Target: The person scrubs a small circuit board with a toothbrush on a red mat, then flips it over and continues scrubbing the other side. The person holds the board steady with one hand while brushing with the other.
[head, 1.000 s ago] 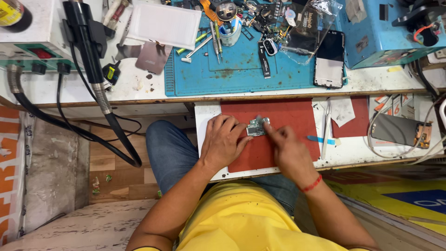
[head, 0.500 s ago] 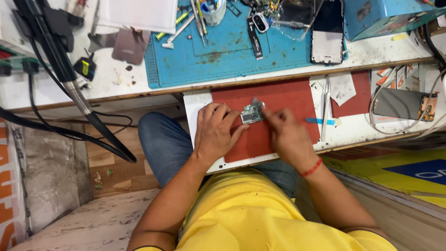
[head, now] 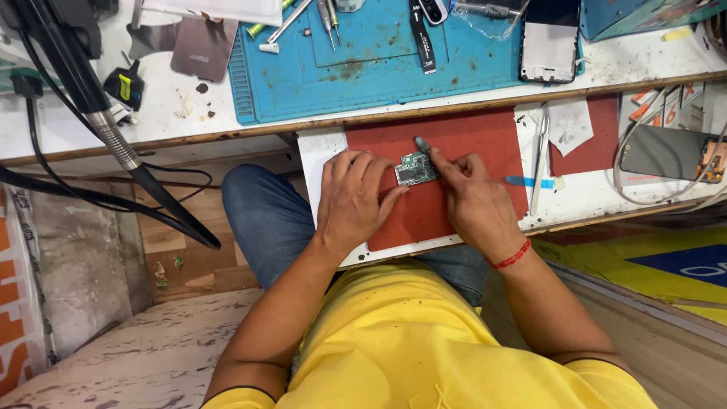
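A small green circuit board (head: pixel 415 168) lies on a red mat (head: pixel 469 144) on a pull-out shelf below the workbench. My left hand (head: pixel 354 198) rests palm down on the mat and pinches the board's left side between thumb and fingers. My right hand (head: pixel 471 198) grips a thin grey-tipped tool (head: pixel 421 144), whose tip stands just above the board's upper right corner. A red thread band circles my right wrist.
A blue work mat (head: pixel 379 68) on the bench above carries screwdrivers, tweezers and a phone frame (head: pixel 550 42). A dark phone (head: pixel 670 154) with looped wire lies at right. White tweezers (head: pixel 539 163) lie beside the red mat. Black cables and a hose (head: pixel 113 144) hang at left.
The view has tilted down and moved closer, so the bench sits higher in frame. Both hands stay on the circuit board, with the tool still at its upper right corner.
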